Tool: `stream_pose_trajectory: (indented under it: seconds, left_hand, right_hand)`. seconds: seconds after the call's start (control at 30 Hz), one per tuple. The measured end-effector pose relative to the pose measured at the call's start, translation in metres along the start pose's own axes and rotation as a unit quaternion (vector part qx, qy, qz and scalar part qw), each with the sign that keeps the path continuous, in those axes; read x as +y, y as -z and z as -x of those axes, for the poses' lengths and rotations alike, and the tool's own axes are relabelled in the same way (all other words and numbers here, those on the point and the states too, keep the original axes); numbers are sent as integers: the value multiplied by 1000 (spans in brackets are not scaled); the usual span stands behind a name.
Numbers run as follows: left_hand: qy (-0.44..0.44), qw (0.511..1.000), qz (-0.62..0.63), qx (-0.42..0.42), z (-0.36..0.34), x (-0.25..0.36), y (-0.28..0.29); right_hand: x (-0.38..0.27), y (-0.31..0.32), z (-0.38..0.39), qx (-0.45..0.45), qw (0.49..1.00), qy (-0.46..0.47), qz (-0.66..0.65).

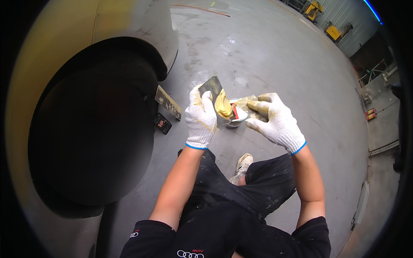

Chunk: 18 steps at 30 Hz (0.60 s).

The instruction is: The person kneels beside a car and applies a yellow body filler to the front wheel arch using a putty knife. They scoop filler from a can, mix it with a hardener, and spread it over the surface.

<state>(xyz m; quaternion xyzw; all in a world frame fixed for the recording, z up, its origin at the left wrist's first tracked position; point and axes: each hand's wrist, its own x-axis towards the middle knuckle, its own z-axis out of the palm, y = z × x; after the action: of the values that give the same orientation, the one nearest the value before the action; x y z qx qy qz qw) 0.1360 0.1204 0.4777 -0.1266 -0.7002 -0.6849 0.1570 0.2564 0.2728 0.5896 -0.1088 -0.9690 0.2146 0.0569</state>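
Note:
My left hand (201, 116), in a white knit glove with yellow smears, is closed on a flat dark putty spreader (211, 87). A thick lump of yellow body filler (223, 105) sits on the spreader's right side. In my right hand (277, 118), gloved the same way, is a second, filler-stained spreader (251, 105), pinched between fingers and thumb. Its left end is close to the filler; I cannot tell whether they touch. Below and between the hands stands a white and red can (239, 115) on the floor, partly hidden by both spreaders.
A car body with a dark wheel arch (92, 124) fills the left side. Beside it are a stained flat plate (168, 102) and a phone (162, 123). My shoe (243, 165) is on the grey floor (266, 51). Yellow equipment (333, 32) stands by the far wall.

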Motion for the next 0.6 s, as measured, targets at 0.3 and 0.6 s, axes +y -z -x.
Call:
stream_pose_trajectory:
  seconds: [0.3,0.6]
  left_hand:
    - [83,989,121,-20,5,-10,-8]
    - [126,954,257,89,-16,3,-3]
  right_hand:
    - [19,3,-4,-37,943,-18,-331]
    - [53,-52,8,-79,550,-58,-829]
